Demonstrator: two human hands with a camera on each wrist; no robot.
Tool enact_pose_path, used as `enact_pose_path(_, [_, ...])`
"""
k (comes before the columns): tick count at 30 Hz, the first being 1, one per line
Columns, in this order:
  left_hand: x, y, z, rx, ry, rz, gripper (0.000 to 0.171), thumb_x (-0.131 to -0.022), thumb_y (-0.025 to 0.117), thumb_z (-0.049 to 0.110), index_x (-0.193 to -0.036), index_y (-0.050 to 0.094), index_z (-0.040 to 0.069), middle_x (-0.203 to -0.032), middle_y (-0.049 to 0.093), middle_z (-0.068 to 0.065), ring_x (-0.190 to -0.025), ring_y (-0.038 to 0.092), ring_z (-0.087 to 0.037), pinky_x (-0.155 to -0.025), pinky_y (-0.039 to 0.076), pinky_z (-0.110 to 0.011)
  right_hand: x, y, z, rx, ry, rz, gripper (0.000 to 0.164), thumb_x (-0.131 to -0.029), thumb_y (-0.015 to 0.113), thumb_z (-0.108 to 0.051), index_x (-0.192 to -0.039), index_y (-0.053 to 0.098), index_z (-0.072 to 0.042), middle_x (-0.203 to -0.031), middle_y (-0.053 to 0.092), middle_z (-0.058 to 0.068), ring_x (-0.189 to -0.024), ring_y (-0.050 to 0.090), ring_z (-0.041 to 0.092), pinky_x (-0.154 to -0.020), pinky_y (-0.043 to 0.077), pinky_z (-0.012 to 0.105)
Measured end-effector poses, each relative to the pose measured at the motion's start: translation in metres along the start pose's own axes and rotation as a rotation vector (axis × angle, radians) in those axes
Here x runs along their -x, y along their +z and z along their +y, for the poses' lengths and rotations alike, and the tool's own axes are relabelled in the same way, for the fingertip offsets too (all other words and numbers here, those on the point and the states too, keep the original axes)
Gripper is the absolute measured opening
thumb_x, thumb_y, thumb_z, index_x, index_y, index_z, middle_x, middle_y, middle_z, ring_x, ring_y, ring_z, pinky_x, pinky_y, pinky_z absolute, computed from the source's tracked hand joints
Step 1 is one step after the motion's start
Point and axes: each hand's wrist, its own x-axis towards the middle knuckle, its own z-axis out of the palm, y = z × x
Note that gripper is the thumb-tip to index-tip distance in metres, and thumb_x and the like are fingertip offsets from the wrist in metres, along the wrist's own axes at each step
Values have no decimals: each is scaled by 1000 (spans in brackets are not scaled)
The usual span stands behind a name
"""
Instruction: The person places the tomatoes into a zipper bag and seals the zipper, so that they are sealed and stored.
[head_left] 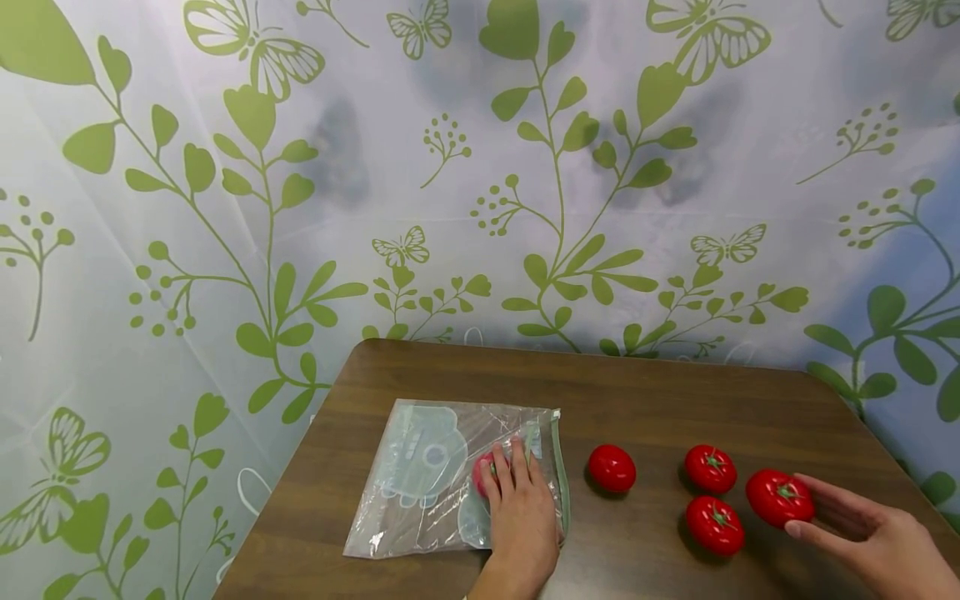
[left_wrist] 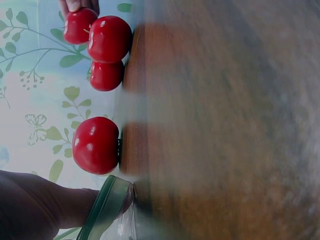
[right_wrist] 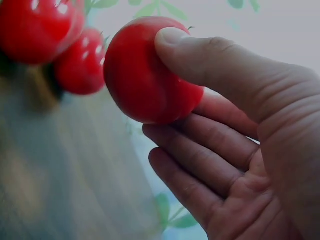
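Note:
My right hand (head_left: pixel 862 529) pinches a red toy tomato (head_left: pixel 780 497) with a green stem top, thumb on one side and fingers on the other. In the right wrist view, the thumb presses across that tomato (right_wrist: pixel 150 75). My left hand (head_left: pixel 521 508) lies with extended fingers on a clear zip bag (head_left: pixel 375 525) with a pale blue print. A pinkish-red tomato (head_left: pixel 482 477) shows through the plastic beside its fingers. The left thumb (left_wrist: pixel 75 205) passes behind the bag's green zip edge (left_wrist: pixel 102 207), where its tip is partly hidden.
One tomato (head_left: pixel 611 468) sits just right of the bag. Two more, a rear tomato (head_left: pixel 705 467) and a front tomato (head_left: pixel 712 529), stand close together near my right hand. The brown wooden table (head_left: pixel 622 392) ends at a curtain (head_left: pixel 450 208) printed with leaves and butterflies.

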Motion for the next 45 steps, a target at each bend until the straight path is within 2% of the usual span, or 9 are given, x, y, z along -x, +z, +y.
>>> enact_pose_path(1, [0, 0, 0, 0, -1, 0, 100, -72, 98, 42, -155, 59, 2, -172, 43, -21, -158, 40, -51, -127, 33, -68, 1, -1, -4, 4, -9, -13, 97, -93, 88, -46, -154, 47, 18, -147, 53, 46, -88, 75, -2, -67, 65, 29])
enact_pose_path(3, [-1, 0, 0, 7, -3, -5, 101, -72, 99, 41, -155, 58, 2, -172, 43, -22, -158, 39, -51, -128, 33, -68, 2, -4, -13, 25, -31, -31, 97, -93, 88, -45, -153, 47, 19, -146, 53, 46, -96, 82, 22, -70, 66, 32])
enact_pose_path(5, [-1, 0, 0, 14, -4, -10, 101, -72, 99, 41, -155, 58, 2, -172, 42, -22, -159, 39, -51, -128, 32, -68, 2, -6, -21, 49, -53, -49, 97, -93, 88, -45, -153, 47, 19, -145, 54, 47, -104, 79, 44, -71, 67, 34])
enact_pose_path(10, [-2, 0, 0, 22, -2, -15, 100, -72, 99, 40, -155, 58, 2, -173, 41, -22, -159, 38, -52, -128, 32, -68, 4, -9, -39, 110, -103, -65, 94, -92, 88, -48, -152, 52, 14, -142, 60, 45, -105, 80, 43, -69, 66, 32])
enact_pose_path(17, [-2, 1, 0, 8, 2, 10, 97, -73, 98, 40, -154, 60, 2, -172, 44, -21, -158, 40, -51, -127, 33, -68, 7, -4, -63, 103, -123, -137, 92, -95, 84, -50, -156, 50, 10, -147, 57, 44, -122, 70, 57, -76, 67, 46])
enact_pose_path(27, [0, 3, -1, 9, 6, 30, 90, -76, 95, 37, -153, 61, 3, -171, 45, -22, -157, 42, -51, -127, 33, -68, 8, 11, -91, 29, -177, -173, 82, -93, 88, -41, -154, 57, 5, -148, 63, 35, -121, 74, 45, -79, 68, 36])
enact_pose_path(33, [0, 2, -1, 14, 1, 23, 92, -75, 96, 38, -153, 61, 3, -171, 44, -22, -157, 41, -51, -128, 33, -68, 8, 24, -99, -45, -222, -212, 75, -93, 89, -36, -153, 61, -2, -150, 65, 30, -112, 78, 4, -78, 66, 27])
enact_pose_path(35, [0, 2, -1, 10, 1, 28, 93, -75, 96, 38, -153, 62, 3, -171, 45, -22, -157, 42, -51, -127, 33, -68, 7, 28, -103, -63, -243, -221, 72, -93, 89, -36, -153, 63, -6, -150, 65, 28, -110, 76, -3, -78, 66, 26])
enact_pose_path(45, [1, 3, -2, 0, -1, 21, 94, -74, 97, 41, -153, 62, 3, -170, 46, -21, -157, 42, -51, -127, 34, -68, 6, 50, -126, -116, -304, -250, 70, -89, 92, -37, -149, 67, -11, -141, 73, 19, -115, 80, 24, -85, 67, 30])
